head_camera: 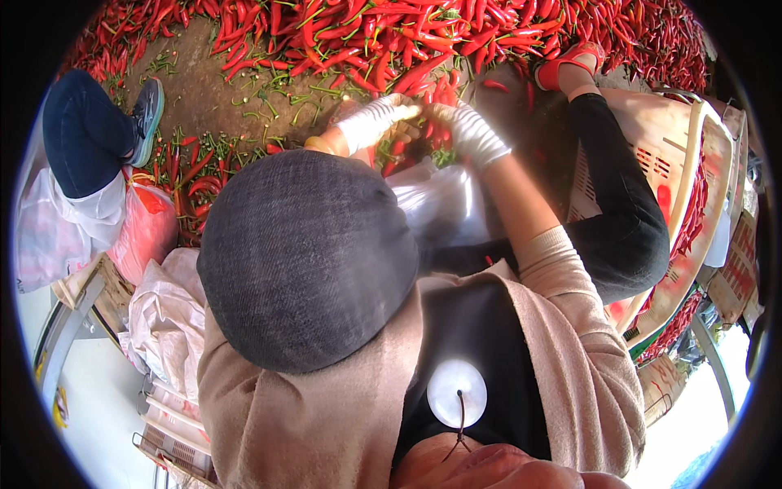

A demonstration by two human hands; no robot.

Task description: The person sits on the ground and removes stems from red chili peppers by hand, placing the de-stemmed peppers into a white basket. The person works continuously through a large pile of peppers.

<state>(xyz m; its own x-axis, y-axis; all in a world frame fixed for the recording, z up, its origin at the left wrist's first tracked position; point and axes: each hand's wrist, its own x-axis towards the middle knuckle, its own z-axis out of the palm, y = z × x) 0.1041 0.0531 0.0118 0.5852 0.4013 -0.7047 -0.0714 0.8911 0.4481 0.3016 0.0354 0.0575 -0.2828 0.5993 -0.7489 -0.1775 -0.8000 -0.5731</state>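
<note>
My left hand (379,120) wears a pale glove with a striped cuff, its fingertips close to the right hand's. Whether it pinches anything is hard to see. In a matching glove, my right hand (467,129) is curled around red chili peppers (442,93). Glare and the fingers hide part of its grip. Just beyond both hands lies a large heap of red chili peppers (379,30). Below them, between the legs, is a white plastic bag (446,198). Loose green stems (269,107) and a few chilies are scattered left of my hands.
A rounded dark denim form (305,263), seemingly a knee, blocks the lower left. Another person's jeans-clad leg (88,131) is at far left, near a red plastic bag (146,226) and a white woven sack (168,318). Slotted plastic crates (657,156) holding chilies stand at right.
</note>
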